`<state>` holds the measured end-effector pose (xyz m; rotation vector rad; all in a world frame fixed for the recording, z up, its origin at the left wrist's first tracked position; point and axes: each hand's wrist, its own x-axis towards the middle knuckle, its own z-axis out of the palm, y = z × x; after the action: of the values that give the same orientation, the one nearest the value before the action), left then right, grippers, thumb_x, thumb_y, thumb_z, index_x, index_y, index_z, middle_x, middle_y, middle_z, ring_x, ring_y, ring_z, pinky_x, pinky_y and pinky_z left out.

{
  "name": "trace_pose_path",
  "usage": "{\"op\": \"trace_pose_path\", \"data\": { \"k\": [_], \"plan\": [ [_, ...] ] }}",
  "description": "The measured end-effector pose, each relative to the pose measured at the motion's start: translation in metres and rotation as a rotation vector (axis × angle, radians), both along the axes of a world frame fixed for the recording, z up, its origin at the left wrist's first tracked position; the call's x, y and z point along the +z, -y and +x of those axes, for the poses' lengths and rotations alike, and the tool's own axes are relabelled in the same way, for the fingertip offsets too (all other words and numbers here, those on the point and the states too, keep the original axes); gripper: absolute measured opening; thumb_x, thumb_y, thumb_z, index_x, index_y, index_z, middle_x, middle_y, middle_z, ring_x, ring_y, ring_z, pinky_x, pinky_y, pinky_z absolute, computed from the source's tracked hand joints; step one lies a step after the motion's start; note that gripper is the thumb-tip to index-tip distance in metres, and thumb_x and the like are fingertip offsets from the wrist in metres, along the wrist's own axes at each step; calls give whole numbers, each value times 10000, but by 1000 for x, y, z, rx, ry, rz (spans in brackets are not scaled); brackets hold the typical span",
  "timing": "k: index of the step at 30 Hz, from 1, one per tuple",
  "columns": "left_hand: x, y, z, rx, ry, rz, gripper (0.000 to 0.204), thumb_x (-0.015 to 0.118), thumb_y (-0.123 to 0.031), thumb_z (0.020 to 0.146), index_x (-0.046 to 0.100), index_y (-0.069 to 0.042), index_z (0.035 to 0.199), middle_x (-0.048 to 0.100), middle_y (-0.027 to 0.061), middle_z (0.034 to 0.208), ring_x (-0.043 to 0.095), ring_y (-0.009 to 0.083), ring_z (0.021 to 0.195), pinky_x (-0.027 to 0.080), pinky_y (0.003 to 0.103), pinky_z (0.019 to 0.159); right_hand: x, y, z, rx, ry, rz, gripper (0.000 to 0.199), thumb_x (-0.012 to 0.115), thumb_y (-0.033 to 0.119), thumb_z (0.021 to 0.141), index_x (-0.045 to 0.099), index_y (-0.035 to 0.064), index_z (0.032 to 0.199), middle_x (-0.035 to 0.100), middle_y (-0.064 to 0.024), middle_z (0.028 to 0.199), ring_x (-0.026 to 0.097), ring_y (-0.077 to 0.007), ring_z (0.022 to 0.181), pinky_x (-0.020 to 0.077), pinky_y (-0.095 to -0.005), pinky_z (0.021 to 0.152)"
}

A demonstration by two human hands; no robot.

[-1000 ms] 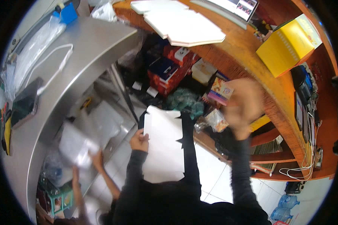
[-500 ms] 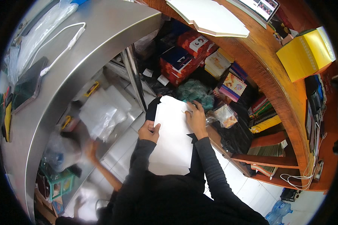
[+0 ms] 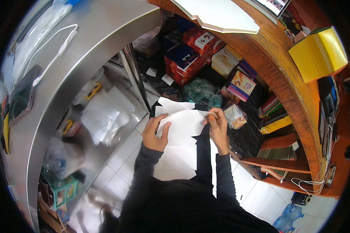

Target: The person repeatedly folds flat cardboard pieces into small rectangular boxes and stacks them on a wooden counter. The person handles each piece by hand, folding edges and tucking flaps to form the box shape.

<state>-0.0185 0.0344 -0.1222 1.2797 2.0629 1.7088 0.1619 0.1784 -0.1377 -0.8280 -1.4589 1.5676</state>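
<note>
Head view: white paper sheet is over my lap, held up in the air, below the dark shelf of red boxes and stacked books. My left hand clamps the sheet's left edge, thumb on top, fingers curled under, closed on the paper. My right hand pinches the sheet's upper right corner, fingertips tight together on it. The top part of the sheet is bent over toward me, so a fold seems to be in hand.

Risks, my guess: the sheet has no backing under it, so the crease could run crooked or the paper could buckle between my two hands. The right pinch takes only a small corner, so it could slip or tear if I pull hard. The steel table sits left of the sheet, with a white cable and a phone on it, well apart.
</note>
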Motion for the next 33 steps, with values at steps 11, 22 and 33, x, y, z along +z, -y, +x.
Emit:
{"op": "trace_pose_path", "data": {
  "k": [11, 22, 33],
  "plan": [
    [57, 0, 25, -108, -153, 143, 218, 736, 74, 721, 706, -27, 912, 669, 93, 821, 646, 228, 682, 501, 298, 610, 79, 71, -15, -387, 396, 491, 134, 690, 101, 809, 659, 29, 918, 457, -136, 979, 470, -248, 949, 385, -344, 866],
    [71, 17, 35, -262, 257, 93, 126, 766, 53, 749, 656, 10, 794, 708, 133, 903, 711, 194, 811, 555, 284, 743, 79, 58, -9, 33, -191, -191, 153, 579, -81, 889, 569, -30, 1033, 639, -60, 967, 630, -101, 843, 521, -229, 733],
    [88, 18, 43, -201, 277, 161, 143, 778, 76, 737, 653, 11, 763, 657, 149, 895, 679, 221, 876, 529, 312, 808, 80, 84, -25, -95, -274, -2, 397, 687, -145, 793, 494, -35, 1122, 646, -139, 1044, 665, -179, 973, 565, -288, 830]
  ]
}}
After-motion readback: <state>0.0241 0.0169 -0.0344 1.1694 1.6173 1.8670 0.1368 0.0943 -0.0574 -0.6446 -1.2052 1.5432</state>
